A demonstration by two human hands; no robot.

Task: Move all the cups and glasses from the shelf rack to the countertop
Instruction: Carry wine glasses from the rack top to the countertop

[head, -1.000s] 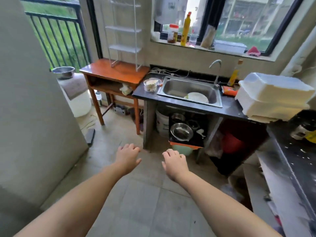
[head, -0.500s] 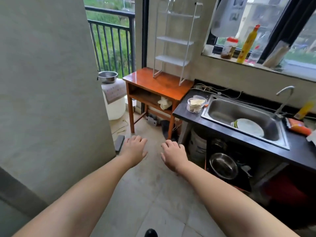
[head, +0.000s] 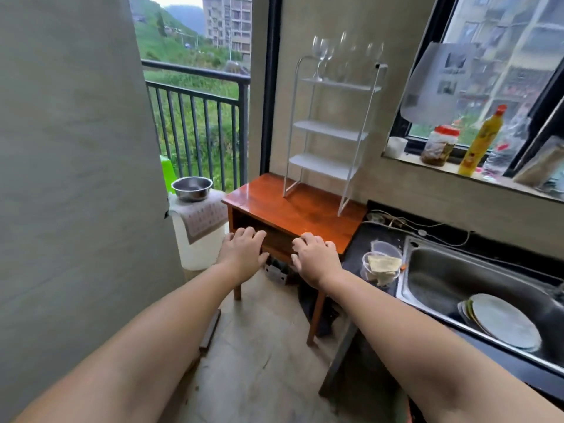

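A white wire shelf rack [head: 331, 129] stands on a small wooden table [head: 293, 213] against the wall. Several clear wine glasses [head: 323, 54] stand on its top shelf; the lower shelves show nothing. The black countertop [head: 355, 254] with a steel sink [head: 476, 282] runs to the right of the table. My left hand [head: 242, 253] and my right hand [head: 316, 257] reach forward side by side, palms down, fingers relaxed, holding nothing, in front of the table's near edge and well below the glasses.
A clear plastic container with food [head: 381, 267] sits on the counter beside the sink, plates [head: 500, 325] lie in the basin. A steel bowl [head: 191, 188] rests on a white bin left of the table. Bottles and a jar [head: 439, 145] line the window sill. A grey wall [head: 76, 178] stands close on my left.
The view has swung left and up, bringing the rack's top shelf and glasses into sight. Both hands stay outstretched and empty, now closer to the wooden table.
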